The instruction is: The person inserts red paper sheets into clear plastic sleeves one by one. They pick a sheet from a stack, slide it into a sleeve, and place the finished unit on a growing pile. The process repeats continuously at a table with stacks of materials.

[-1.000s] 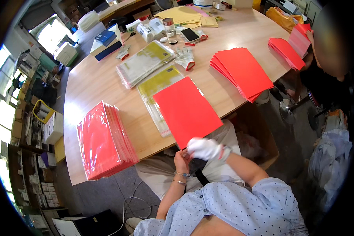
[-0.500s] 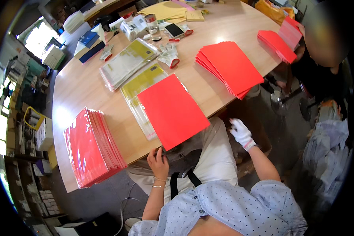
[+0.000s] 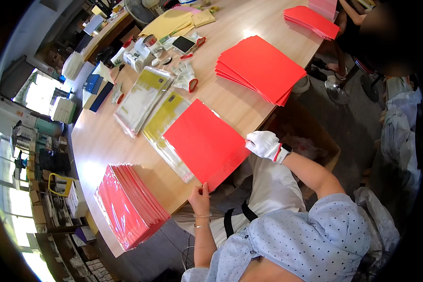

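Observation:
A red sheet or folder (image 3: 203, 135) lies at the near table edge, its front end jutting past the edge. A shiny transparent strip runs along that end, so it seems to be in a clear plastic sleeve. My bare left hand (image 3: 200, 199) pinches its near left corner. My right hand (image 3: 264, 144), in a white glove, is closed on the near right corner. Beneath the sheet lies a pile of clear plastic sleeves (image 3: 168, 117) with olive printing. A fanned stack of red folders (image 3: 263, 68) rests to the right. Plastic-wrapped red folders (image 3: 127, 202) are piled at the left.
On the wooden table (image 3: 96, 136) lie a second sleeve pile (image 3: 143, 96), a white glove (image 3: 185, 77), a phone (image 3: 183, 44), a glass jar (image 3: 154, 44) and yellow paper (image 3: 169, 23). A person (image 3: 385, 47) sits at the far right near more red folders (image 3: 311, 22).
My gloved right hand has risen from beside my leg to the sheet's near right corner. My left hand has closed on the near left corner. The whole view has shifted.

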`<state>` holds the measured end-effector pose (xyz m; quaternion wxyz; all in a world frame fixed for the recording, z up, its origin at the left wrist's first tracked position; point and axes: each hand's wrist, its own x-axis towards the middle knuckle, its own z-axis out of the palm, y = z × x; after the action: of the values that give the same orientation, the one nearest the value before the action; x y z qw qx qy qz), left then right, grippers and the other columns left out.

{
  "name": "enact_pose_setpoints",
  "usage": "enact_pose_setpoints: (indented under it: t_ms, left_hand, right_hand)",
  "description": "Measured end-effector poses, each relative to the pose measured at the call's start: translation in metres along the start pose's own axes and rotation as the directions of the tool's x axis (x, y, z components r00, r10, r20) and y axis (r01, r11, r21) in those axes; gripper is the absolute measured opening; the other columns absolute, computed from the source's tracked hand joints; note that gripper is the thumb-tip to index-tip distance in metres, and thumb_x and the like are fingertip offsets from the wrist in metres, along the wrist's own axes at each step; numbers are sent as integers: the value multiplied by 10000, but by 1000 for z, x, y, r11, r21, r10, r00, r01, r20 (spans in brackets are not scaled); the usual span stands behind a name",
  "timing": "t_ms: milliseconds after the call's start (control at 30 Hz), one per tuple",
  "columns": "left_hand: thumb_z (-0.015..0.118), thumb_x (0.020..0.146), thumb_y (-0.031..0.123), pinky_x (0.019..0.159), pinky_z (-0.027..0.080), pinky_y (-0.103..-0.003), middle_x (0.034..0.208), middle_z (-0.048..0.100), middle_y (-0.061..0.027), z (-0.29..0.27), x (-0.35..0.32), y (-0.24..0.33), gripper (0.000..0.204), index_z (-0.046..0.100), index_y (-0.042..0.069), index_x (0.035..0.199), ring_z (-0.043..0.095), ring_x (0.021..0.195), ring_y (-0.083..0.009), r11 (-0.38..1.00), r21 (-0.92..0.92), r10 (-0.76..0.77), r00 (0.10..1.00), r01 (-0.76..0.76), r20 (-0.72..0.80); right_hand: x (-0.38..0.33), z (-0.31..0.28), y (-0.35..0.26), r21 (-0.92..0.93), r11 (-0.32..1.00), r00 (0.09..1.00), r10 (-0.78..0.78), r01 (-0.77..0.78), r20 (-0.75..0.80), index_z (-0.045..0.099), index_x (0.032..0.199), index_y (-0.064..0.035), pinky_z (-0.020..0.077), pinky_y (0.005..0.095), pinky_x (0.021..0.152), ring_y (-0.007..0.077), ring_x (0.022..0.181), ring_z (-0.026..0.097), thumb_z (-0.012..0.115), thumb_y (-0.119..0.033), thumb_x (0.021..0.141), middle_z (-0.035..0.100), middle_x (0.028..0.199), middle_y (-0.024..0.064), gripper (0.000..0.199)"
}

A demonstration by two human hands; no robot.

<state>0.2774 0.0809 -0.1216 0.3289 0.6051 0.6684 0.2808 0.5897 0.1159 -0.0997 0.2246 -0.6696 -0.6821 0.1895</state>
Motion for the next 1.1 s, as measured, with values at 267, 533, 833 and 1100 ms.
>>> enact_pose_setpoints:
  t_ms: [267,533,833,1100]
  left_hand:
    - [510,932,257,440,440,-197,805,625,-73,6,-18,17,306,434,19,1109,591,570,-115,633,-753,-220,974,180,48]
    - [549,895,126,537,398,-194,743,546,2,-108,-30,51,277,482,-5,1130,464,593,-60,893,75,448,865,-443,-227]
    - [441,931,117,843,451,-295,1080,574,-100,-343,-61,-101,303,494,-26,1194,552,971,-164,959,-250,-54,786,-130,-616]
    - [416,947,180,1009,343,-360,1291,476,-187,-331,-53,-184,392,450,-50,1262,457,1181,-273,999,6,-27,815,37,-579]
  right_hand:
    - [-23,15,-2,699,657,957,248,-283,154,537,995,-3,452,295,565,139,591,566,578,-194,860,605,689,73,237]
    - [-35,66,-64,840,525,979,-63,-133,195,533,1199,2,460,231,777,94,871,567,474,13,805,612,999,47,398]
    - [22,108,-329,853,490,791,-587,181,169,587,1027,-30,469,399,789,336,931,607,511,-231,843,625,979,216,283]
    - [25,105,-319,813,554,659,-682,181,318,619,1107,-85,482,327,755,206,849,635,511,-262,866,661,910,126,318]
